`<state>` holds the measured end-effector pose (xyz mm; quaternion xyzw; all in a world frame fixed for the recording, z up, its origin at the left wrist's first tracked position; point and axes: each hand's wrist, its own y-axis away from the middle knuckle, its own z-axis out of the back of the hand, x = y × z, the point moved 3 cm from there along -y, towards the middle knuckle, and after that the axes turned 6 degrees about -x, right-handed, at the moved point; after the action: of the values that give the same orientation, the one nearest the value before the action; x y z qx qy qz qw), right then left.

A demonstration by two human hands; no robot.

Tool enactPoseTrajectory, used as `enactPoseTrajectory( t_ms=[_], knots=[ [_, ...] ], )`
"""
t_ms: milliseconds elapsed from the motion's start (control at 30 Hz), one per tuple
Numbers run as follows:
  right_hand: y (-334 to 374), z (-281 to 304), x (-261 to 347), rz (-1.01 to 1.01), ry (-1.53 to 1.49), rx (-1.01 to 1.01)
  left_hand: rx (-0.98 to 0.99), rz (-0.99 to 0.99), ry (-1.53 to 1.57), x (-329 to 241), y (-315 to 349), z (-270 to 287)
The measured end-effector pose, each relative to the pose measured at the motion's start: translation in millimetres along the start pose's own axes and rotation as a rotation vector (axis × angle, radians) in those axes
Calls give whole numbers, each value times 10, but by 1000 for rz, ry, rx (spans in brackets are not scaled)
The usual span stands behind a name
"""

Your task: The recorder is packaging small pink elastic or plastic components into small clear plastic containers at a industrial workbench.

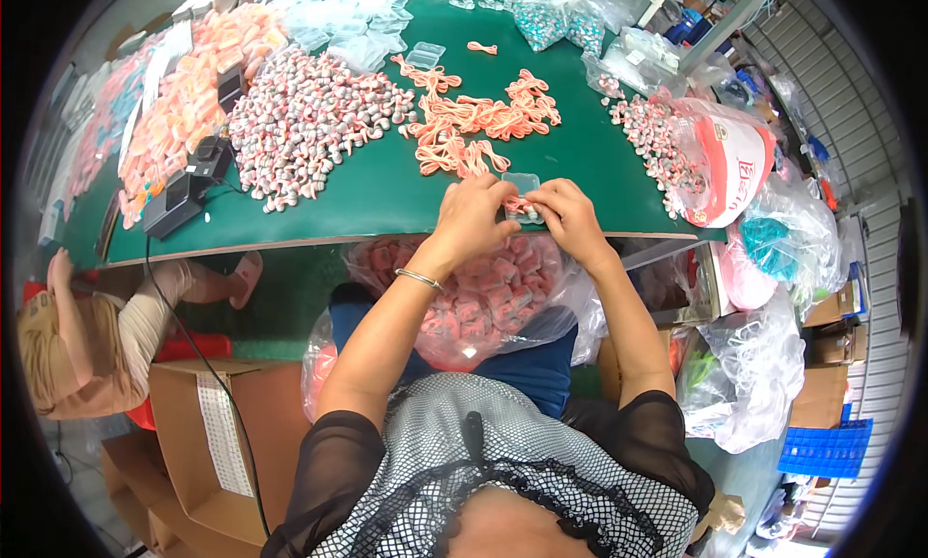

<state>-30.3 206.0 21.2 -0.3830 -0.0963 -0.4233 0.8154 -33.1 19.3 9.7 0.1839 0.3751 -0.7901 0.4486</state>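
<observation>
At the front edge of the green table, both my hands meet over a small clear plastic case (522,181) with its lid raised. A bundle of orange cord and small pale pieces (520,206) lies in it. My left hand (471,212) is closed around the case's left side, fingertips on the cord. My right hand (572,220) pinches at the right side, its thumb and fingertips together; what exactly lies between them is partly hidden. Just beyond spreads a heap of looped orange cords (474,118). To its left is a large pile of pink-and-grey mushroom-shaped plugs (300,114).
More plugs (648,133) spill from a red-and-white bag (730,162) at right. Orange pieces (208,75) and clear cases (348,22) cover the far left. A bag of filled pink cases (483,297) sits below the edge. A seated person (92,345) and cardboard boxes (227,442) are left.
</observation>
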Motion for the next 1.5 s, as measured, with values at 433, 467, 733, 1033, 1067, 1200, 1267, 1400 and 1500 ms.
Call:
enactPoseTrajectory(
  t_ms=[433,467,733,1033,1067,1200,1267,1400,1500],
  knots=[
    [-253,-34,-194,-130,158,-31,-1,-10,-1,4,-5,25],
    [-235,-59,-239,-100,147,-13,-1,-12,-2,5,-2,18],
    [-96,-24,-17,-118,11,-166,-68,65,84,3,45,13],
    [268,-116,237,55,61,-364,-134,34,5,24,153,38],
    [287,-121,216,51,60,-369,-134,33,5,0,143,37],
    [302,-131,227,51,47,-399,-147,130,-46,-5,138,14],
    [301,-145,226,47,32,-394,-156,153,-73,2,139,-25],
    [306,-161,244,64,23,-403,-310,208,-15,-63,181,-91],
    [322,-170,229,70,20,-407,-398,189,-95,-123,218,-156]
  ],
)
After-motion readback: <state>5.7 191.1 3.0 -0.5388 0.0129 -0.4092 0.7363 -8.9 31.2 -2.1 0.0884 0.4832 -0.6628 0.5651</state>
